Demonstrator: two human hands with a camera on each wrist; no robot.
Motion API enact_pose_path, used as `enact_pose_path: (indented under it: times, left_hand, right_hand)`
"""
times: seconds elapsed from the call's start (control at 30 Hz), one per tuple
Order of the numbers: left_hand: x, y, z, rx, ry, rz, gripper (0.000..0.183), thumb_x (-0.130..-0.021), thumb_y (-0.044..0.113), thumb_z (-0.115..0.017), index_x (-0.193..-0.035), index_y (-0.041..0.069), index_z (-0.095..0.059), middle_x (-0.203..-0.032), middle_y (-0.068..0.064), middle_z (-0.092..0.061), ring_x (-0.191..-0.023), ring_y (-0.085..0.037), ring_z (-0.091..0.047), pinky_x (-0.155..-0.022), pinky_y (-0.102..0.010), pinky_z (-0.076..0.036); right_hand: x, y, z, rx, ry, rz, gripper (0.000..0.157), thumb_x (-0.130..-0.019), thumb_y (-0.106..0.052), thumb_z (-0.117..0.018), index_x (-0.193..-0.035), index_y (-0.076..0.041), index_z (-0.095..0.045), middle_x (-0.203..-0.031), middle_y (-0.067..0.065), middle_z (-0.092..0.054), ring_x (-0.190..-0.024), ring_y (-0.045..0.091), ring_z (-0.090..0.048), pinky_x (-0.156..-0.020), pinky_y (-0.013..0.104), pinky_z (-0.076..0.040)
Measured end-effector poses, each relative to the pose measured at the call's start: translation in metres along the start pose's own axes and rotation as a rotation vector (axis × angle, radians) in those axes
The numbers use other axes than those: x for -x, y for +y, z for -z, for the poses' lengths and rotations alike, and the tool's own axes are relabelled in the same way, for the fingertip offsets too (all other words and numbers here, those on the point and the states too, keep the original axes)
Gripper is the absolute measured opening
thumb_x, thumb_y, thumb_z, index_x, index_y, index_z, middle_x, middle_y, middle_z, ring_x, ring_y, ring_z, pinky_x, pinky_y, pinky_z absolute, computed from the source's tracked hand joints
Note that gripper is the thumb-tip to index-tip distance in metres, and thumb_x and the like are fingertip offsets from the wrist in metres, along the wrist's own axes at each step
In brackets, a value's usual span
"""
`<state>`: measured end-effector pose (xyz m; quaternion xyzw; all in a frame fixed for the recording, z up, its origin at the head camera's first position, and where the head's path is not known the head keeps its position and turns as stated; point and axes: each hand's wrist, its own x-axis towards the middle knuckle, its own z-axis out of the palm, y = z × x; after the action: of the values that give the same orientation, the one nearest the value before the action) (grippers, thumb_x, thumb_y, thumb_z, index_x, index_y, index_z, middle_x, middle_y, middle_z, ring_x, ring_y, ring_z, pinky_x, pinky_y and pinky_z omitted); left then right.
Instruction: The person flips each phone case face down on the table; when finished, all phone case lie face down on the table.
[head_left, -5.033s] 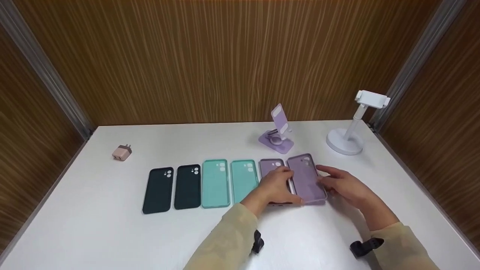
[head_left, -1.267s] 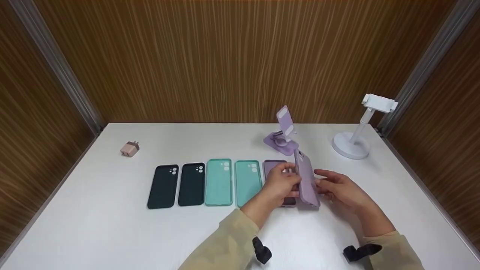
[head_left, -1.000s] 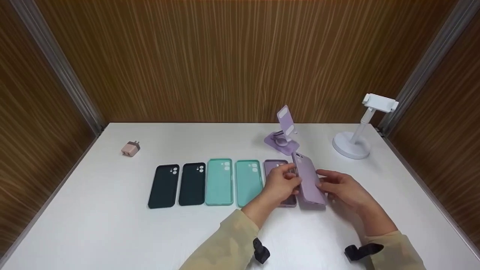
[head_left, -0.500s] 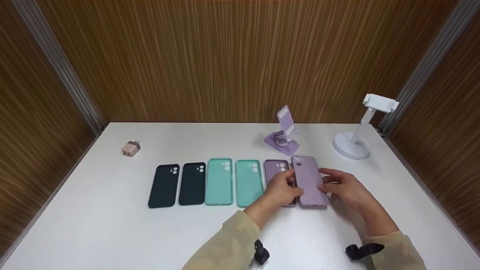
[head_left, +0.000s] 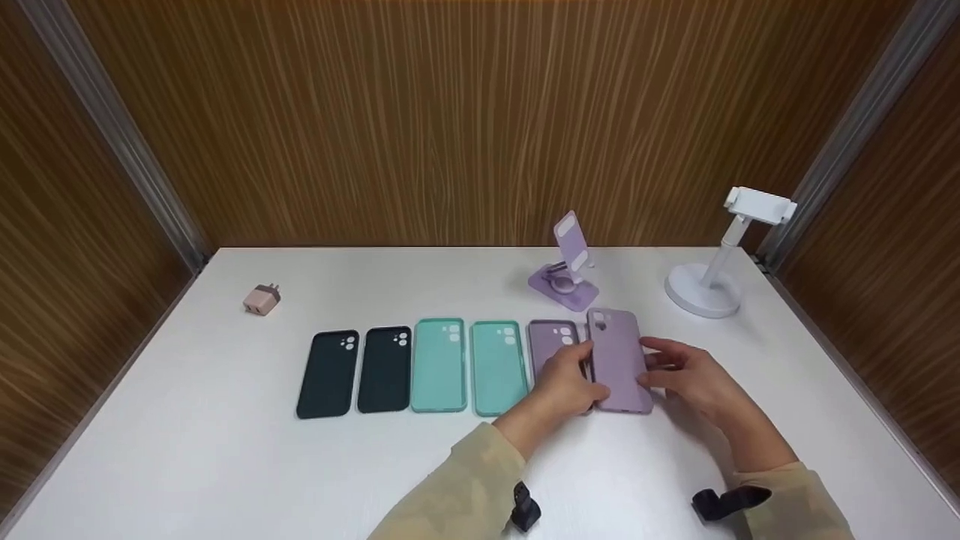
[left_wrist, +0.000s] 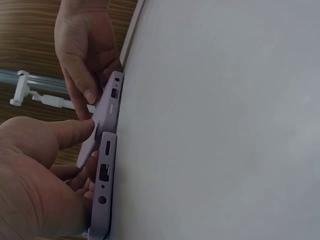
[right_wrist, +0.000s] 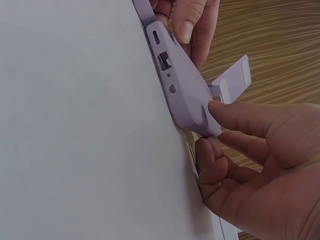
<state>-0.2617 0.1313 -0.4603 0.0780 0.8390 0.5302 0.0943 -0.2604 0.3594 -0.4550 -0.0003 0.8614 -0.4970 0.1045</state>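
A light purple phone case (head_left: 619,364) lies at the right end of a row, its outer back facing up and its camera cutout at the far left corner. My left hand (head_left: 564,381) pinches its left edge, thumb on top, reaching over a second purple phone case (head_left: 546,349) that shows its hollow inside. At the opposite edge, my right hand (head_left: 694,379) holds the case between thumb and curled fingers. In the right wrist view, the port holes of the purple case (right_wrist: 187,85) show, its end low at the table.
Left of the hands run two mint phone cases (head_left: 439,367) and two black ones (head_left: 328,375). Behind stand a purple folding phone stand (head_left: 571,251) and a white phone stand (head_left: 701,291). A pink charger plug (head_left: 262,299) sits far left. Wood-grain panels (head_left: 420,120) enclose the table.
The rightmost purple case showed its inside five seconds ago. It was tipped up on edge, turned over, and now lies flatter with its back upward. Both hands stayed at its sides.
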Motion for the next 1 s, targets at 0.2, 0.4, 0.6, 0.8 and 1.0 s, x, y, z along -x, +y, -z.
enact_pose_path:
  times: [0.2,0.4,0.6,0.8,1.0]
  left_hand:
    - [0.0004,-0.0011,0.0025,-0.055,-0.017,-0.023,0.079,-0.083,0.004,-0.088,-0.154,0.008,-0.055,-0.154,-0.01,-0.057,-0.141,-0.025,-0.052,-0.118,-0.035,-0.04]
    - [0.0026,-0.0026,0.0033,-0.107,-0.03,-0.039,0.073,-0.083,0.007,-0.089,-0.149,0.009,-0.06,-0.148,-0.01,-0.061,-0.133,-0.023,-0.058,-0.111,-0.031,-0.046]
    - [0.0024,-0.0048,0.0035,-0.145,-0.039,-0.079,0.069,-0.083,0.01,-0.089,-0.147,0.006,-0.063,-0.145,-0.01,-0.064,-0.13,-0.02,-0.059,-0.112,-0.029,-0.044]
    - [0.001,-0.0064,0.0037,-0.163,-0.037,-0.105,0.068,-0.082,0.011,-0.089,-0.145,0.006,-0.064,-0.143,-0.008,-0.066,-0.128,-0.017,-0.06,-0.11,-0.025,-0.044]
    - [0.0007,-0.0064,0.004,-0.148,-0.032,-0.102,0.068,-0.081,0.01,-0.09,-0.144,0.006,-0.065,-0.142,-0.006,-0.066,-0.129,-0.017,-0.06,-0.11,-0.026,-0.044]
  right_hand:
    - [0.0,-0.0008,0.0,0.025,0.008,-0.004,0.074,-0.098,-0.017,-0.077,-0.162,-0.005,-0.043,-0.147,0.023,-0.056,-0.119,0.033,-0.055,-0.085,0.032,-0.053]
    - [0.0002,0.0004,-0.0007,0.049,0.013,0.004,0.072,-0.098,-0.014,-0.076,-0.161,-0.001,-0.042,-0.145,0.025,-0.056,-0.119,0.034,-0.056,-0.083,0.032,-0.053]
    - [0.0014,0.0005,-0.0022,0.094,0.023,0.011,0.071,-0.097,-0.015,-0.077,-0.158,0.001,-0.045,-0.144,0.025,-0.058,-0.123,0.036,-0.058,-0.087,0.032,-0.052]
    - [0.0013,0.0009,-0.0014,0.116,0.034,0.014,0.072,-0.096,-0.016,-0.078,-0.158,0.002,-0.045,-0.143,0.026,-0.059,-0.125,0.038,-0.058,-0.085,0.032,-0.052]
    - [0.0006,0.0005,-0.0018,0.13,0.041,0.011,0.072,-0.095,-0.014,-0.078,-0.157,0.003,-0.046,-0.144,0.027,-0.058,-0.126,0.04,-0.058,-0.086,0.034,-0.053]
